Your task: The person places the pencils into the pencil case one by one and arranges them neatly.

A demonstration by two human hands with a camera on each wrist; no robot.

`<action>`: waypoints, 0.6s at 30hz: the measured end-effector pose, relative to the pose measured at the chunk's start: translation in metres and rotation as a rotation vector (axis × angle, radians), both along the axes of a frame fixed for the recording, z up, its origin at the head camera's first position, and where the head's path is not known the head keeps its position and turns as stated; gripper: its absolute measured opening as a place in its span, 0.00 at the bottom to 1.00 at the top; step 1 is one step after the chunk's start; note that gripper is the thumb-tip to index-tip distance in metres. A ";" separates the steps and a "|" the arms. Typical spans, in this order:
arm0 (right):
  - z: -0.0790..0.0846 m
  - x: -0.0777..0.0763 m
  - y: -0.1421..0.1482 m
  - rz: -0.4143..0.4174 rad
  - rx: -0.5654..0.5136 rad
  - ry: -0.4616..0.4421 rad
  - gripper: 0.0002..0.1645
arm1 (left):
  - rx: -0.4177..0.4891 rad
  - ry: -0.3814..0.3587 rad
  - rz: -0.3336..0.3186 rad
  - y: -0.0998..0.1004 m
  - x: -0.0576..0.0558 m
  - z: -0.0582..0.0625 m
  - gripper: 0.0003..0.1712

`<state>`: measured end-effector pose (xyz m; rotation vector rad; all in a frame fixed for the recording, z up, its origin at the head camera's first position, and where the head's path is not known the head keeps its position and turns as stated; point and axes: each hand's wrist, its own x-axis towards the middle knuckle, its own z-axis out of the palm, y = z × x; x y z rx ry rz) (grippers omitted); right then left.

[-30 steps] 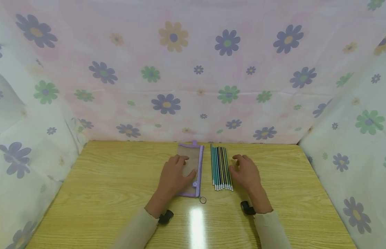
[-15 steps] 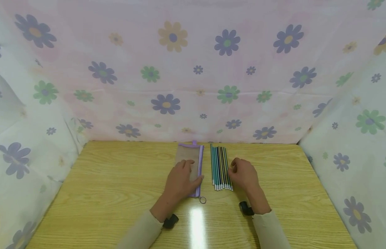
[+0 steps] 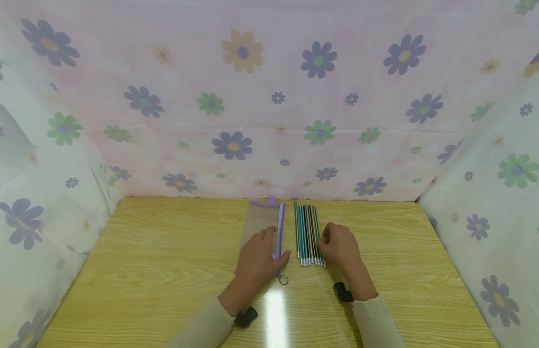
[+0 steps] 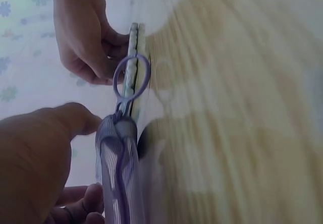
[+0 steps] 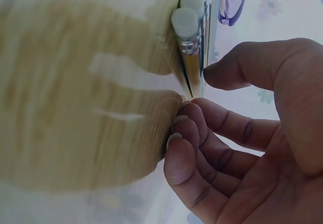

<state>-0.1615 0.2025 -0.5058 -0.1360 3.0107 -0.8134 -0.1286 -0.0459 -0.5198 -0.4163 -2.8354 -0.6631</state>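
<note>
A flat mesh pouch [image 3: 261,216] with lilac edging and a zip lies on the table, a ring [image 3: 284,280] at its near corner. My left hand [image 3: 259,256] rests over the pouch's near half, fingers loosely bent. In the left wrist view its thumb [image 4: 75,118] reaches the zip edge. To the right lies a row of several striped pencils [image 3: 307,232], their white erasers towards me. My right hand [image 3: 341,244] is at the row's right side, thumb and curled fingers around the outermost pencil [image 5: 192,66]. The exact contact is partly hidden.
The wood-grain table [image 3: 165,270] extends to both sides of the hands. A flowered cloth [image 3: 182,116] stands behind it and along both sides. Each wrist carries a black camera.
My left hand has slid towards me and right across the pouch. My right hand has moved slightly left to the outermost pencil, and its fingers have closed in. The pencils look unmoved.
</note>
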 end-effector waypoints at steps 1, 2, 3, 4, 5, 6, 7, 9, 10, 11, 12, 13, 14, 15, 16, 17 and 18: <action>0.000 0.001 0.000 0.001 -0.002 0.000 0.08 | 0.000 0.001 0.004 0.001 0.000 0.000 0.43; 0.001 0.001 0.000 0.000 -0.003 -0.001 0.07 | 0.003 0.003 0.010 0.001 0.000 0.000 0.42; 0.001 0.002 -0.001 -0.001 -0.003 -0.002 0.07 | 0.004 0.004 0.017 0.002 0.001 -0.001 0.41; 0.002 0.002 -0.001 -0.003 -0.003 -0.004 0.06 | 0.007 0.002 0.024 0.003 0.000 -0.001 0.40; 0.002 0.002 -0.001 -0.005 -0.003 -0.005 0.05 | 0.012 -0.001 0.031 0.003 0.000 -0.001 0.39; 0.003 0.003 -0.002 -0.008 -0.002 -0.006 0.05 | 0.023 -0.004 0.039 0.003 0.000 -0.001 0.37; 0.003 0.003 -0.002 -0.010 -0.004 -0.010 0.04 | 0.037 -0.008 0.046 0.004 0.000 -0.001 0.36; 0.004 0.004 -0.003 -0.014 0.001 -0.016 0.04 | 0.072 -0.023 0.052 0.004 0.000 -0.001 0.34; 0.004 0.004 -0.003 -0.016 0.002 -0.019 0.04 | 0.093 -0.031 0.053 0.004 0.000 -0.001 0.32; 0.004 0.004 -0.003 -0.017 0.006 -0.020 0.05 | 0.112 -0.040 0.055 0.004 0.000 -0.002 0.31; 0.005 0.005 -0.003 -0.016 0.007 -0.021 0.05 | 0.133 -0.049 0.055 0.004 0.000 -0.002 0.29; 0.005 0.005 -0.003 -0.018 0.009 -0.025 0.05 | 0.147 -0.056 0.055 0.004 0.000 -0.003 0.28; 0.005 0.005 -0.003 -0.020 0.013 -0.025 0.06 | 0.164 -0.061 0.053 0.004 0.000 -0.003 0.27; 0.005 0.005 -0.003 -0.025 0.013 -0.029 0.06 | 0.178 -0.068 0.055 0.004 -0.001 -0.004 0.25; 0.005 0.005 -0.003 -0.030 0.014 -0.031 0.06 | 0.194 -0.074 0.057 0.004 -0.001 -0.003 0.24; 0.005 0.005 -0.004 -0.035 0.014 -0.033 0.06 | 0.207 -0.079 0.057 0.004 -0.001 -0.003 0.22; 0.005 0.006 -0.004 -0.041 0.012 -0.037 0.06 | 0.220 -0.084 0.056 0.004 -0.001 -0.003 0.21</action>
